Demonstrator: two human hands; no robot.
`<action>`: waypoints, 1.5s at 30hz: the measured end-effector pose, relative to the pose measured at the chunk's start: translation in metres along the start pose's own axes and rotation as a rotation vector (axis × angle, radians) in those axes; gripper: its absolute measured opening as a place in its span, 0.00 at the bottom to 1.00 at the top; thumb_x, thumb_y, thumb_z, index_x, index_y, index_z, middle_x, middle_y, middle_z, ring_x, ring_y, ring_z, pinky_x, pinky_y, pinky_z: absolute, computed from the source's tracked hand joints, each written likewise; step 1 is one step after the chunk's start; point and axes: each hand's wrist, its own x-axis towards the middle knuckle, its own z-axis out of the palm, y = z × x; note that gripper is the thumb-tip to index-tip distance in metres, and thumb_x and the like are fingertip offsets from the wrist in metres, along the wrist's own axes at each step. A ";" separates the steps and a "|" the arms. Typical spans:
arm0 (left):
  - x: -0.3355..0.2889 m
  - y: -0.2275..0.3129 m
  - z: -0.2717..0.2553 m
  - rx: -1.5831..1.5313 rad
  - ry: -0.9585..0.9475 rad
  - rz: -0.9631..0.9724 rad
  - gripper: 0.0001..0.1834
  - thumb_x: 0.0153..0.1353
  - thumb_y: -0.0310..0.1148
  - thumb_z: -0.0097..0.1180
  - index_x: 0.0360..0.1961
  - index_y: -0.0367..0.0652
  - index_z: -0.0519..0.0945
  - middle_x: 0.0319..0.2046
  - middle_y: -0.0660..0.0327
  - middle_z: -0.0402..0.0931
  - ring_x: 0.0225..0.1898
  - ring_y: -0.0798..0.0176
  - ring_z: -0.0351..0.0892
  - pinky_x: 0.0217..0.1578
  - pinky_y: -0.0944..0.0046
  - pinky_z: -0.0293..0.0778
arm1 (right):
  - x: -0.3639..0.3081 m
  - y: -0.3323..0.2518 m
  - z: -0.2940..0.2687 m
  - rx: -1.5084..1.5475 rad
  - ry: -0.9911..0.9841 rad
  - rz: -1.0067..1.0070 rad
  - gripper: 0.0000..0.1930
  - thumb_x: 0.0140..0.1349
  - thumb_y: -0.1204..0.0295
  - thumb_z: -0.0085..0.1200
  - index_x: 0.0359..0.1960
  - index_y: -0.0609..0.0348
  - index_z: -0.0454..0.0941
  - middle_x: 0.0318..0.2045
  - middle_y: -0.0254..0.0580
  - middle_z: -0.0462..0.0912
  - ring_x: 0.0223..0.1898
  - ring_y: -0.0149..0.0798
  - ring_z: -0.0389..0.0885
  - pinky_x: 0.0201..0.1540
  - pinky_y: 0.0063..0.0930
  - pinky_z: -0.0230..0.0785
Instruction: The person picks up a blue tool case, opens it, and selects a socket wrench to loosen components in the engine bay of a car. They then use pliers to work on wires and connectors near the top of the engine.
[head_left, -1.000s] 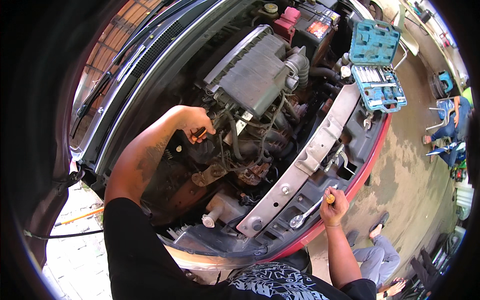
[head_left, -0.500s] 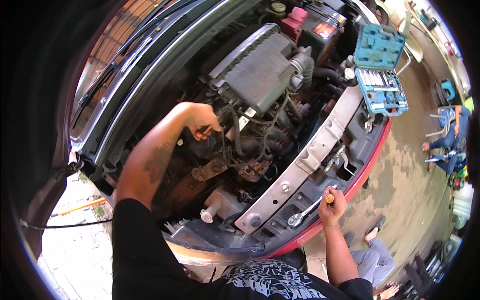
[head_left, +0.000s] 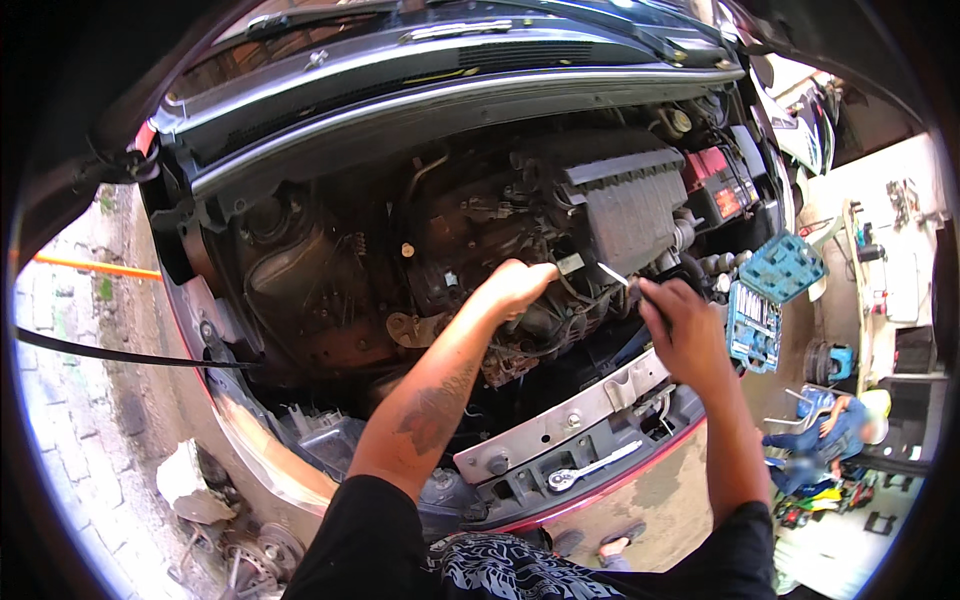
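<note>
Over the middle of the engine bay (head_left: 330, 330), my left hand (head_left: 518, 288) is closed beside the hoses and wires in front of the air filter box (head_left: 635, 210). What its fingers hold, if anything, is hidden. Just to its right, my right hand (head_left: 682, 318) is wrapped round a screwdriver (head_left: 612, 273). The bare shaft points up and left toward the front edge of the air filter box, while the handle is mostly covered by my fingers. A pale metal bracket (head_left: 570, 264) shows between the two hands.
A ratchet wrench (head_left: 590, 468) lies on the front panel, below the metal crossbar (head_left: 530, 432). An open blue socket set case (head_left: 755, 325) rests at the right front corner. The battery (head_left: 725, 190) sits at the back right. Another person (head_left: 825, 430) sits farther right.
My right hand has lifted from beside the ratchet up to the engine, carrying the screwdriver. My left hand stays near the hoses. The head view has turned, showing more of the left side.
</note>
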 end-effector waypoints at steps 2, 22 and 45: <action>-0.001 -0.009 0.012 -0.131 0.056 0.082 0.26 0.58 0.53 0.62 0.22 0.37 0.78 0.20 0.59 0.74 0.20 0.64 0.71 0.22 0.62 0.67 | 0.049 -0.018 0.006 -0.157 -0.005 -0.081 0.11 0.64 0.68 0.59 0.48 0.52 0.83 0.31 0.44 0.78 0.31 0.53 0.82 0.31 0.46 0.74; -0.018 -0.019 -0.009 -0.187 0.168 0.171 0.29 0.52 0.51 0.62 0.43 0.34 0.85 0.45 0.41 0.84 0.52 0.41 0.83 0.54 0.50 0.78 | 0.217 -0.043 0.095 -0.691 -0.568 -0.663 0.04 0.53 0.67 0.64 0.29 0.50 0.86 0.32 0.38 0.83 0.33 0.46 0.84 0.36 0.41 0.78; -0.012 -0.034 -0.010 -0.261 0.186 0.275 0.25 0.51 0.48 0.61 0.37 0.34 0.85 0.37 0.39 0.84 0.43 0.39 0.85 0.47 0.48 0.81 | 0.260 -0.066 0.106 -0.787 -0.855 -0.755 0.07 0.52 0.74 0.59 0.32 0.48 0.87 0.40 0.35 0.85 0.41 0.47 0.85 0.40 0.39 0.79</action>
